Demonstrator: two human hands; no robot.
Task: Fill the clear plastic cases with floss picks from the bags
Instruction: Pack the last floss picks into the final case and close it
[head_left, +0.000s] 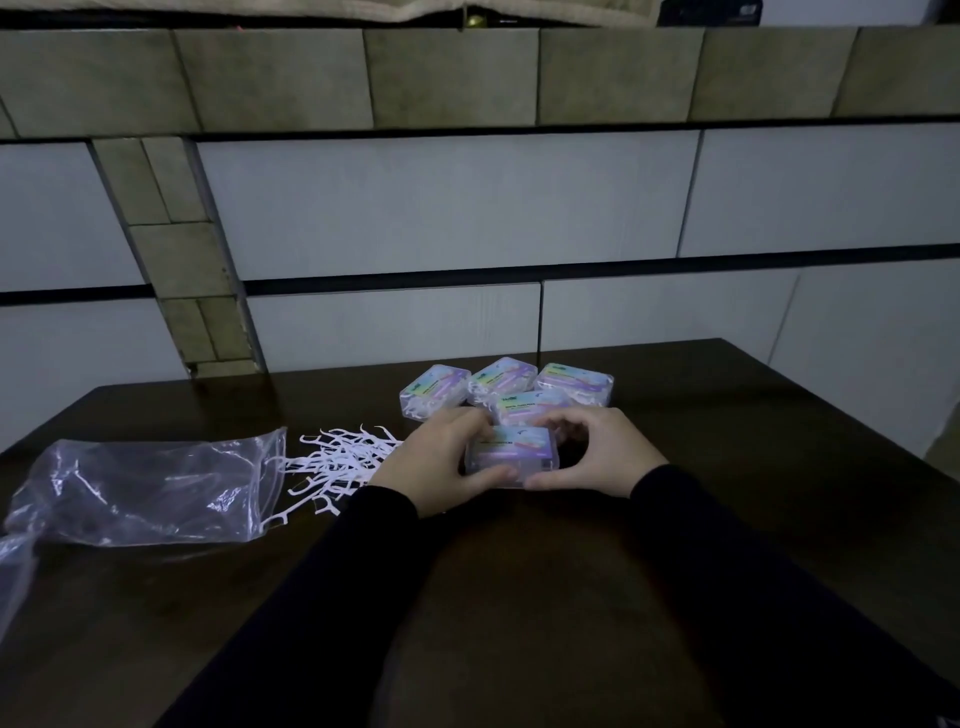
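Observation:
A clear plastic case (511, 453) with a pastel label sits on the dark table (727, 519), its lid down. My left hand (434, 462) grips its left end, thumb along the near edge. My right hand (592, 452) grips its right end the same way. Several more labelled cases (498, 387) with white picks inside cluster just behind it. A heap of loose white floss picks (337, 462) lies left of my left hand. They spill from the mouth of a clear plastic bag (145, 493) lying flat at the left.
A tiled wall (467, 208) rises right behind the table's far edge. The table's right edge (841, 415) runs diagonally near the cases. My dark sleeves (363, 597) cross the near part of the table.

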